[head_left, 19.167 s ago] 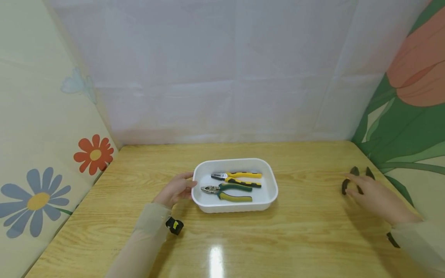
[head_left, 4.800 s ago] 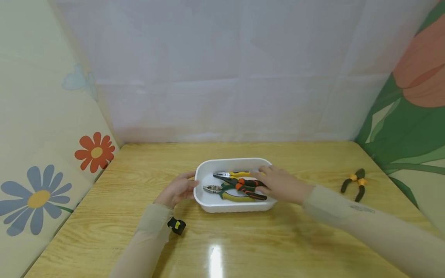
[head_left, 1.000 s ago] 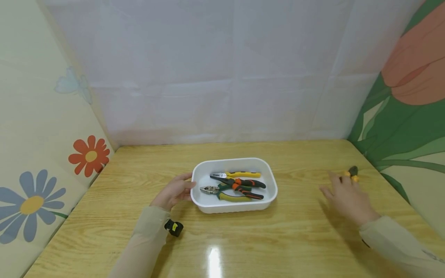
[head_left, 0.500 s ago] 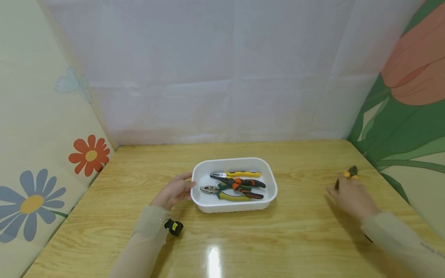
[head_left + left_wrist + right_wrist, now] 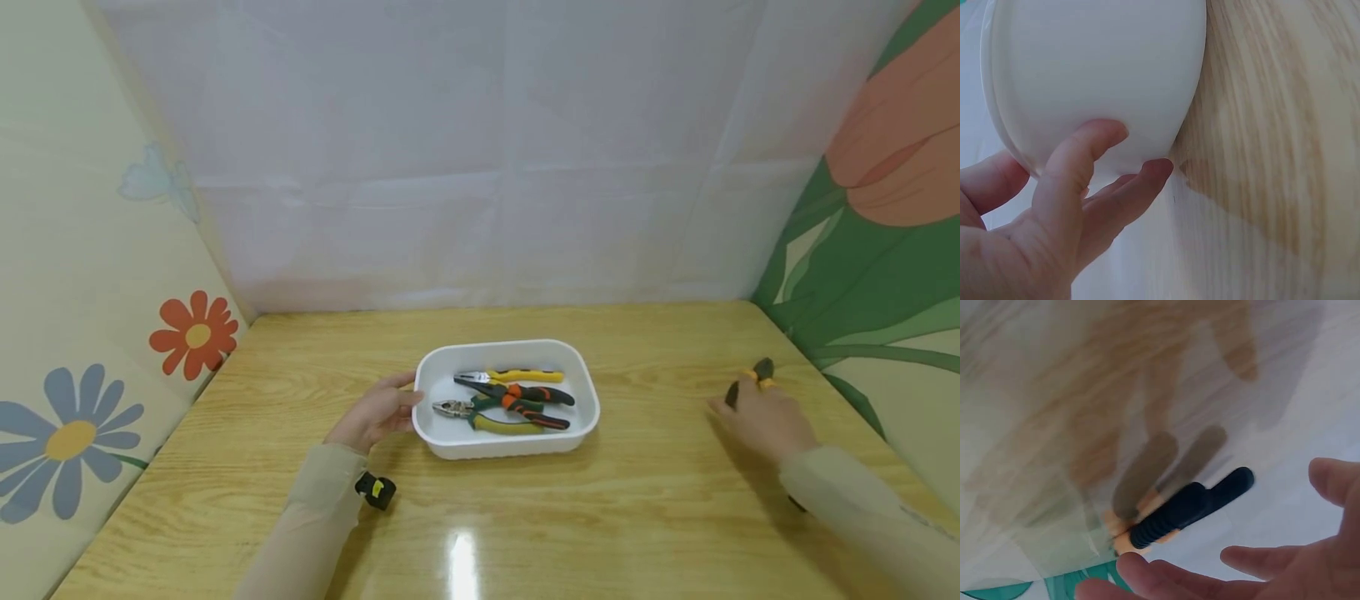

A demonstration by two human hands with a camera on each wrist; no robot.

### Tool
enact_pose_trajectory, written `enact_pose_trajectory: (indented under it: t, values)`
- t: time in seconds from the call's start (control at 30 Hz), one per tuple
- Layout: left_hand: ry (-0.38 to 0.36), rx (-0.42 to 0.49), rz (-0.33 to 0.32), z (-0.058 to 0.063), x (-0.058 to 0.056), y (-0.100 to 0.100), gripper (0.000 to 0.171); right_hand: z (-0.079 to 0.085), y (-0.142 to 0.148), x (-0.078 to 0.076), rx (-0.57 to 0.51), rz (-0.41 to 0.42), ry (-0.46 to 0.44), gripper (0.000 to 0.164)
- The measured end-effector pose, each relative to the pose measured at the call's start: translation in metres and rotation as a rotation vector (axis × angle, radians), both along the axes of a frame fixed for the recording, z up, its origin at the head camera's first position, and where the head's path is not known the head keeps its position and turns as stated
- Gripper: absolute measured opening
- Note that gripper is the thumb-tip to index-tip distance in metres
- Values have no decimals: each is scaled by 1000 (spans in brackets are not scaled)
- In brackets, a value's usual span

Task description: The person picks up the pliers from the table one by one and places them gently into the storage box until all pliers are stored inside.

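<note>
My left hand (image 5: 375,414) pinches the left end of a white plastic tray (image 5: 506,450), thumb over the rim and fingers against the outer wall, as the left wrist view also shows. In the tray lie yellow-and-black combination pliers (image 5: 525,376), green combination pliers (image 5: 506,427) and, across these, red-and-black long-nose pliers (image 5: 517,394). At the table's right, my right hand (image 5: 772,425) is over short-nosed pliers (image 5: 763,368) with black-and-orange handles. In the right wrist view its fingers (image 5: 1247,559) reach loosely around the pliers' black handles (image 5: 1191,509), with a gap visible between.
A wooden table (image 5: 645,500) carries everything, with a glare spot near its front. White sheeting (image 5: 480,167) hangs behind it. Panels with flower prints (image 5: 75,442) stand at both sides.
Since the oldest frame, the red-and-black long-nose pliers have come into the tray; my right hand was at them there 4.8 seconds ago. Lately it has come over the short-nosed pliers. My left hand stays.
</note>
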State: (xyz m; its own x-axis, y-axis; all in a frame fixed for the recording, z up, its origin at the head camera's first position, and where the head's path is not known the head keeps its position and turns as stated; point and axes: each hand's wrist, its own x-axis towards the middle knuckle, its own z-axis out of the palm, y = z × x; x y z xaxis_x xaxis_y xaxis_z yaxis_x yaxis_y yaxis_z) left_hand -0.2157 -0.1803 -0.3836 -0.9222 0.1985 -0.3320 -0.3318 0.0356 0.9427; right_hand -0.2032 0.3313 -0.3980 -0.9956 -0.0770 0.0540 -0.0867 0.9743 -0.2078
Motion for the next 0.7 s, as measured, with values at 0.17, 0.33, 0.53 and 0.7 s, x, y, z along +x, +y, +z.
enact_pose_trajectory:
  t: [0.17, 0.33, 0.53, 0.7]
  values:
    - [-7, 13, -4, -2, -2, 1, 56, 1, 8, -2, -32, -22, -105, 81]
    - [-12, 9, 5, -3, -4, 1, 56, 4, 10, -5, -53, -22, -184, 84]
    - [-13, 2, 3, -2, -3, 0, 56, 5, 11, -15, -41, -43, -254, 94]
    - [-11, 2, 9, -2, -2, 0, 55, 9, 9, -22, -12, -62, -304, 102]
